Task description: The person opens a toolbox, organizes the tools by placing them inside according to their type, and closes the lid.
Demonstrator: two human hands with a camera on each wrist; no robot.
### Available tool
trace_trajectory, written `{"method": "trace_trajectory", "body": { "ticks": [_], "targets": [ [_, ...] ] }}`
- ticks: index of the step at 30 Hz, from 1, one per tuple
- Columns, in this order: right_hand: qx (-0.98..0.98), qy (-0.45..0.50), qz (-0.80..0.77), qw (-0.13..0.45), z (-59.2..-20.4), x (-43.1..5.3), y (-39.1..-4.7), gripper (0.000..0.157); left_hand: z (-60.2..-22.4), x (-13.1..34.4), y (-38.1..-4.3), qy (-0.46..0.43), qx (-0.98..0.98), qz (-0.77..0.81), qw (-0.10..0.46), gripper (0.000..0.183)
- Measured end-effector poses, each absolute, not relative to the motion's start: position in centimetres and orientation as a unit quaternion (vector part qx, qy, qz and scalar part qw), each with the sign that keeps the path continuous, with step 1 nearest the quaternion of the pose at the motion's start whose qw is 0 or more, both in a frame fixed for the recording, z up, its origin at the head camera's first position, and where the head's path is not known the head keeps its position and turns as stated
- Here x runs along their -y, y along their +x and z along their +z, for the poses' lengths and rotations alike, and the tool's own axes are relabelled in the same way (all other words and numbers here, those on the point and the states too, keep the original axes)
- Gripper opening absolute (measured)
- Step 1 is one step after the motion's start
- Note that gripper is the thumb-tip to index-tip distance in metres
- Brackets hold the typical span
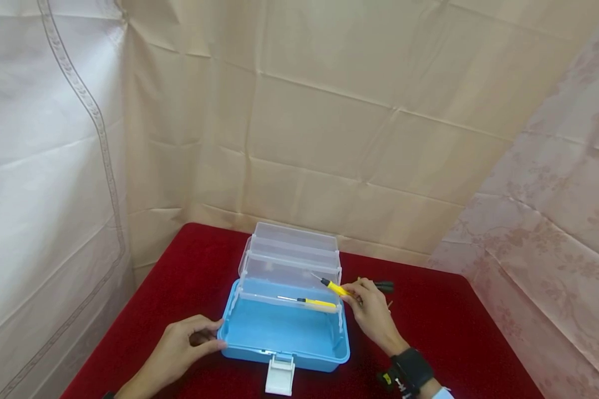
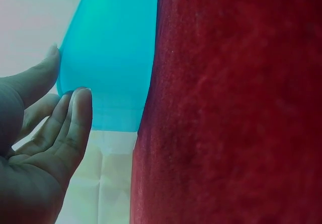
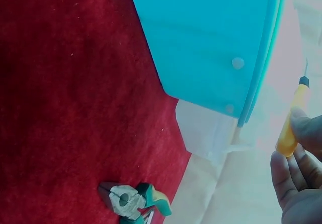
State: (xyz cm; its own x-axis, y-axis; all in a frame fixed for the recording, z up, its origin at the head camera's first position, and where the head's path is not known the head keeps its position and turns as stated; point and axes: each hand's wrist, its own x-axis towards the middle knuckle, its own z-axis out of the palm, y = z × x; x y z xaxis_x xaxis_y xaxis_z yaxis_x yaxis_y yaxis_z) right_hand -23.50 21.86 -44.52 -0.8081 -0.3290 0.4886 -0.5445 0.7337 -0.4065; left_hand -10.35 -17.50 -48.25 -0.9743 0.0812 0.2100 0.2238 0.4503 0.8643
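Note:
A blue toolbox (image 1: 284, 327) stands open, its clear tiered trays (image 1: 292, 257) folded back behind it. In the nearest tray lies a yellow-handled screwdriver (image 1: 320, 303) with a thin metal shaft. My left hand (image 1: 182, 343) grips the toolbox at its front left corner, thumb on one side and fingers on the other, as the left wrist view also shows. Above the right end of the trays, my right hand (image 1: 371, 310) pinches a second yellow screwdriver (image 3: 292, 121) by its handle. Its tip points up and leftward in the head view.
Pliers (image 3: 126, 200) with green and yellow handles lie on the red cloth (image 3: 65, 93) right of the toolbox, partly hidden behind my right hand in the head view. The white latch (image 1: 280, 376) hangs down in front. Cloth-covered walls (image 1: 329, 138) stand behind and at both sides.

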Motion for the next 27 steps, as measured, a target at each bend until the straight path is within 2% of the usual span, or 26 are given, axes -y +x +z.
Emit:
{"method": "trace_trajectory", "body": {
  "ticks": [27],
  "targets": [
    [0.904, 0.316, 0.229, 0.176, -44.1, -18.7, -23.9, 0.023, -48.1, 17.5, -10.5, -0.101, 0.854, -0.504, 0.077, 0.048]
  ]
}}
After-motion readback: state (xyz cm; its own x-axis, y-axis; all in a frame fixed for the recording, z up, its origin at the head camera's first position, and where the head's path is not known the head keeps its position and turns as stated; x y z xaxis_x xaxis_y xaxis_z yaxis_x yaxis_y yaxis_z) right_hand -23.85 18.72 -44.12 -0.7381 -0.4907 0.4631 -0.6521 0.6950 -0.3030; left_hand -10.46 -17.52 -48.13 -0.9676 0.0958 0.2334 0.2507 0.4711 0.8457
